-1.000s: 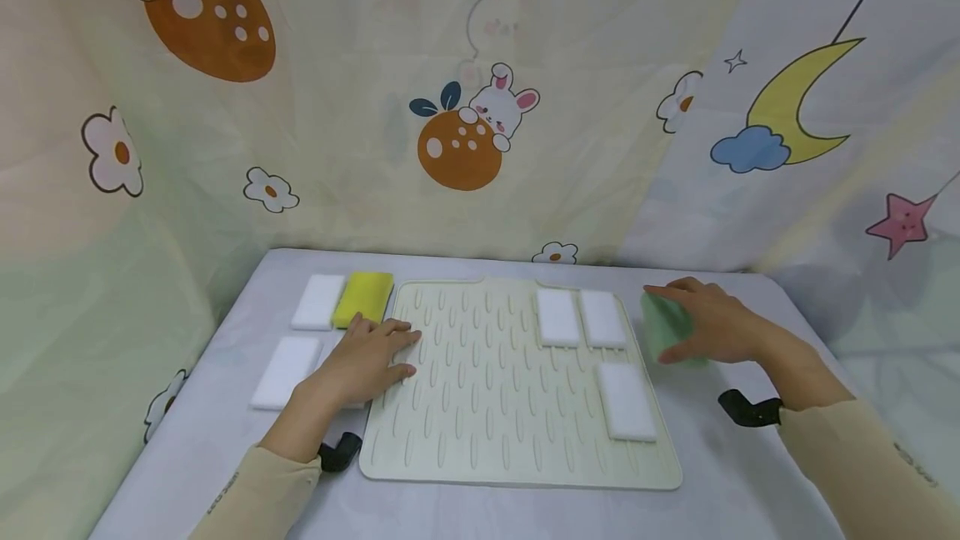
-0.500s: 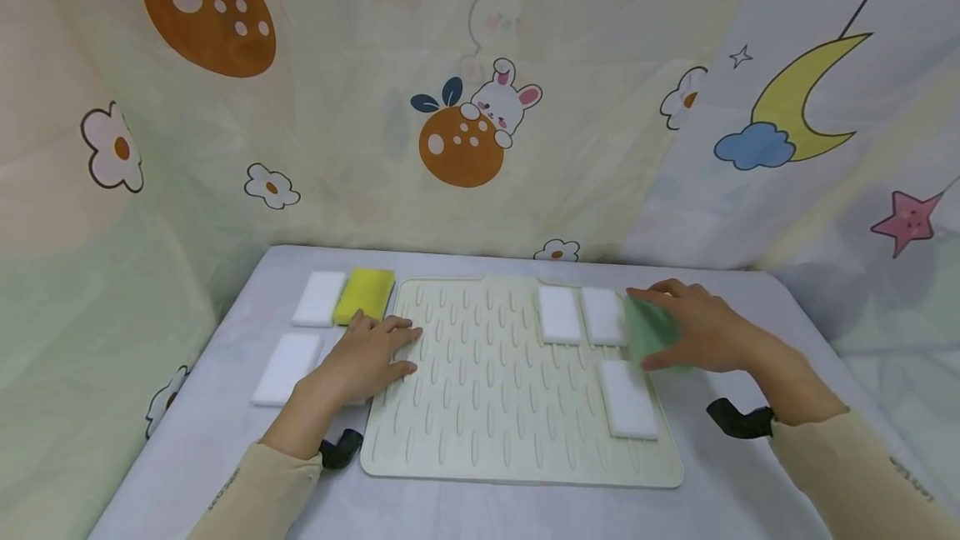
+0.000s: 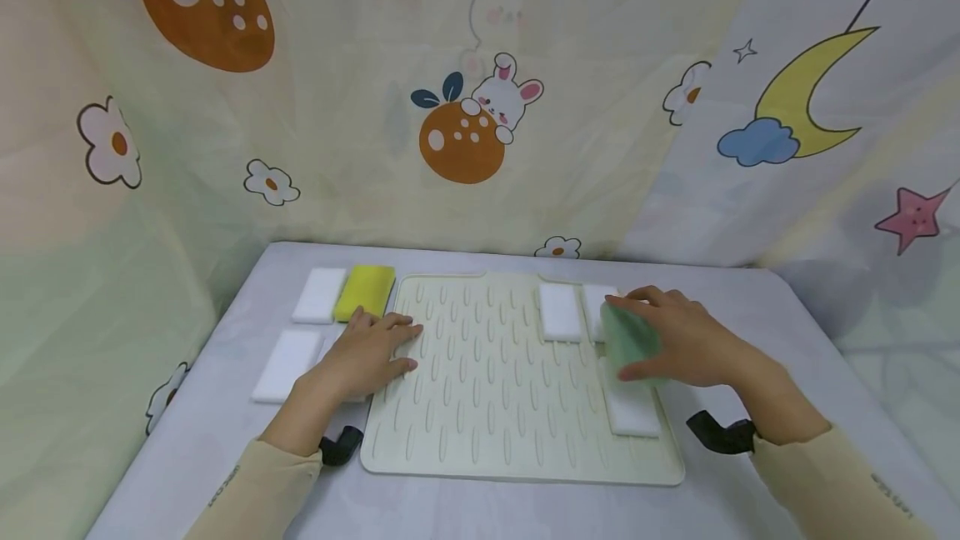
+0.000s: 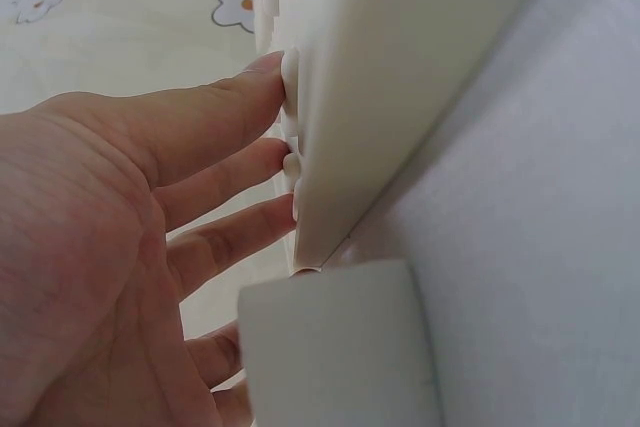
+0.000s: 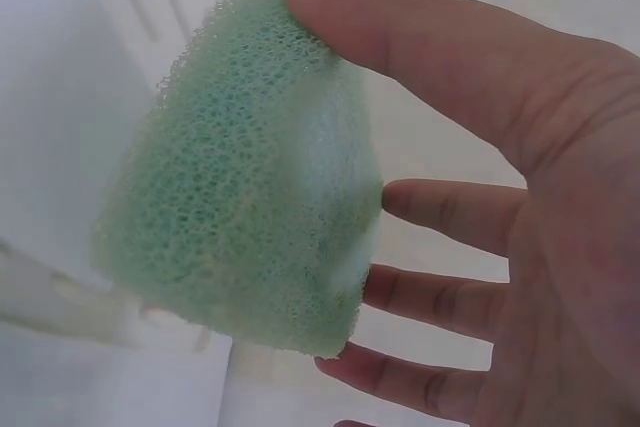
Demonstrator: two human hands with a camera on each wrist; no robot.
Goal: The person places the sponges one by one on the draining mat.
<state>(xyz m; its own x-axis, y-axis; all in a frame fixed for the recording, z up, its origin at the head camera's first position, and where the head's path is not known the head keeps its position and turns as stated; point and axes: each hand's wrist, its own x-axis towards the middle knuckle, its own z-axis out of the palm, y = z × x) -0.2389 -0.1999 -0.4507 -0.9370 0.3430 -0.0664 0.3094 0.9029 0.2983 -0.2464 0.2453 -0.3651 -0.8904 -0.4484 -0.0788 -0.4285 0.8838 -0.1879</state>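
Observation:
My right hand [image 3: 686,340] pinches a green porous sponge [image 5: 240,177] between thumb and fingertips. In the head view this sponge overlaps the right side of an off-white ridged mat [image 3: 480,407]. Two white sponges lie side by side there, one at the back [image 3: 559,313] and the other partly covered by the green one [image 3: 594,311]. A third white sponge [image 3: 633,415] sits nearer, its far end hidden. With fingers spread, my left hand [image 3: 363,357] rests at the mat's left edge. Its thumb and fingertips touch the ridges [image 4: 290,92] in the left wrist view.
Left of the mat, a yellow sponge [image 3: 366,292] lies beside a white one [image 3: 319,295]. Another white sponge [image 3: 287,367] is nearer. A pale block [image 4: 330,347] lies under the left hand, mostly hidden in the head view. A patterned cloth [image 3: 337,107] hangs behind the table.
My right hand has carried the green sponge leftward, from beside the mat to over its right side. The left hand has stayed at the mat's left edge.

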